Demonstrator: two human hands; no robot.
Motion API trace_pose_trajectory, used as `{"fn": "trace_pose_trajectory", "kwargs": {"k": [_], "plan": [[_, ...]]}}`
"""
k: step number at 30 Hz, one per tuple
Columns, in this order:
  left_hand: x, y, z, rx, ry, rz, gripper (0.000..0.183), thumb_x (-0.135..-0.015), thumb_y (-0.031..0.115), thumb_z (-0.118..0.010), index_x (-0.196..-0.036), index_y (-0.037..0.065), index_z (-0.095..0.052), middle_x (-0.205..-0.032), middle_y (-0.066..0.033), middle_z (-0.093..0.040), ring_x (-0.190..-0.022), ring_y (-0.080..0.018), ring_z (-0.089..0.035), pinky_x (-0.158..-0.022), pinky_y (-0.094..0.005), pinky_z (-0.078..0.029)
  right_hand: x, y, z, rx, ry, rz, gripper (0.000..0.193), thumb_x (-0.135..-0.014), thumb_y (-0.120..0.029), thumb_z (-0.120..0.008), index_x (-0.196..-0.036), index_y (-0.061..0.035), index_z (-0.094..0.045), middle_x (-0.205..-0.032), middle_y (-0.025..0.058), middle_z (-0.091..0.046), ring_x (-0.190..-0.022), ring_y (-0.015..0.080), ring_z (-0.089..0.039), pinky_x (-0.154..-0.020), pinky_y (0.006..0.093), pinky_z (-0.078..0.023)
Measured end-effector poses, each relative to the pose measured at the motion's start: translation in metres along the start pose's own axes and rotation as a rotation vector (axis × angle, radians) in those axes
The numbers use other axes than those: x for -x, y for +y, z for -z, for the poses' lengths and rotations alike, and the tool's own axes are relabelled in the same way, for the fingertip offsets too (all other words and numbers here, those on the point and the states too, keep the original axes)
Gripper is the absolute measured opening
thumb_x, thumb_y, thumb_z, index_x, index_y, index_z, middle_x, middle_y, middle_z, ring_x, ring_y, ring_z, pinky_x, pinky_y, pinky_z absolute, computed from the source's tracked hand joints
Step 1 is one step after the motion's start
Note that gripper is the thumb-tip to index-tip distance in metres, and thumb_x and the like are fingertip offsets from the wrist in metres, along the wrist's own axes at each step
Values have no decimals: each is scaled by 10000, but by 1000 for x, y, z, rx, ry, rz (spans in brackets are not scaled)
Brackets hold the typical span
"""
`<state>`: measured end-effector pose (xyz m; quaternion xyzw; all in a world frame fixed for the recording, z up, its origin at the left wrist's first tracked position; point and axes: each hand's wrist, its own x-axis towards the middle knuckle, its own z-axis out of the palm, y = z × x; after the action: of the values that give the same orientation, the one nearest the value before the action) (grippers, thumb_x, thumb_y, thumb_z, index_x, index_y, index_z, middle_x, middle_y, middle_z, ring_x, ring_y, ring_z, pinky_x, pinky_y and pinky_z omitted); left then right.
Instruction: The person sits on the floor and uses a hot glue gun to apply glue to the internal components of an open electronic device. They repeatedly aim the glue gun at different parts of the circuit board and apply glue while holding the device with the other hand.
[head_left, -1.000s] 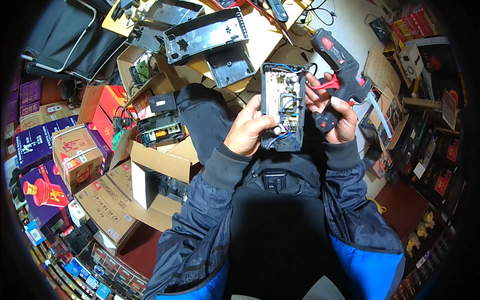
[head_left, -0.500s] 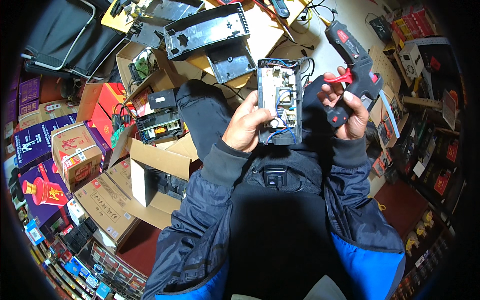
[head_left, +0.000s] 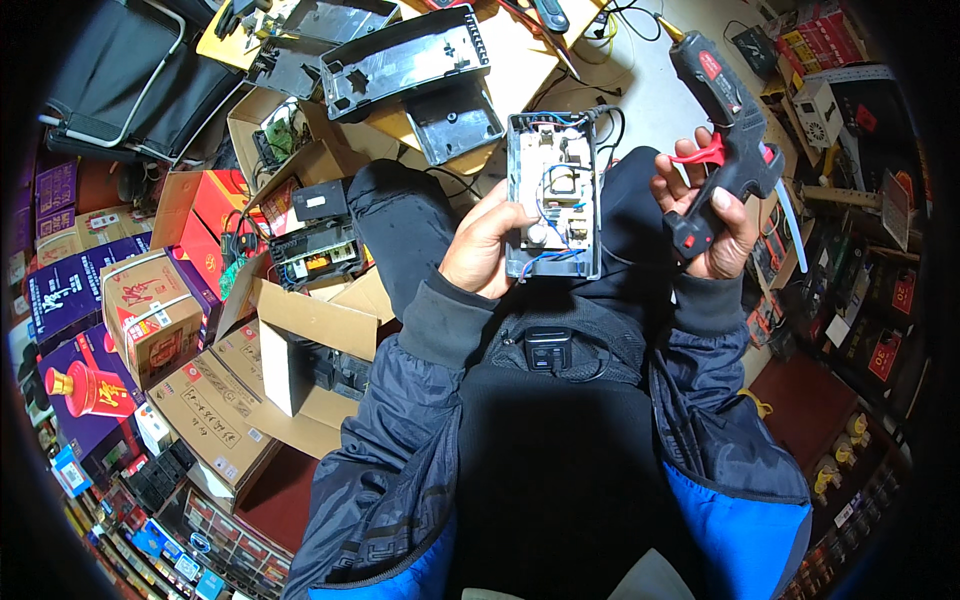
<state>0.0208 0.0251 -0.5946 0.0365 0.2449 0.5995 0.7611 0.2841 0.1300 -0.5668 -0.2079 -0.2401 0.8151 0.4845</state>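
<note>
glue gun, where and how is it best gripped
Probably by the handle of the glue gun, coming from the person's side, where the right hand holds it: the handle juts out below the red trigger, and the yellow nozzle points away.

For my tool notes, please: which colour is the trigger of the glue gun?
Red; the trigger shows best in the head view.

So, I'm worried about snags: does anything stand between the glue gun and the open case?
Nothing visible blocks the gap between the glue gun in the right hand and the open case in the left hand, though a black cord loops out at the case's upper right corner.
</note>
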Motion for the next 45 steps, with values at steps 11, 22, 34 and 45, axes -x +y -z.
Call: {"fn": "trace_pose_trajectory", "kwargs": {"k": [11,22,34,45], "plan": [[1,0,5,21,-1,21,530,-946,35,-565,-1451,-96,-473,-1318,-222,-679,-1151,-303,-725,-1040,-429,-593,2,0,5,-91,-128,48,815,-840,-166,-680,-1582,-2,-388,-1451,235,-597,-1327,465,-592,-1163,582,-452],[-4,-1,0,-176,43,-24,607,-943,-26,-540,-1531,-66,-395,-1374,-216,-646,-1185,-286,-708,-1033,-409,-589,10,-3,-1,-24,-36,-13,764,-827,-92,-636,-1551,28,-423,-1471,252,-580,-1418,506,-502,-1195,588,-419],[-10,7,-9,-187,67,-40,566,-908,-31,-555,-1467,-47,-464,-1291,-151,-668,-1118,-213,-686,-1003,-362,-564,34,-25,-11,311,-6,-30,730,-826,-151,-638,-1485,95,-444,-1282,264,-654,-1276,475,-626,-1127,563,-490],[-13,14,-6,-128,-29,-54,625,-924,-17,-563,-1526,-59,-400,-1358,-194,-644,-1192,-264,-693,-1029,-398,-578,79,-65,-34,574,-40,-61,759,-733,-156,-681,-1416,122,-503,-1146,264,-704,-1101,396,-701,-1037,558,-550]]}}
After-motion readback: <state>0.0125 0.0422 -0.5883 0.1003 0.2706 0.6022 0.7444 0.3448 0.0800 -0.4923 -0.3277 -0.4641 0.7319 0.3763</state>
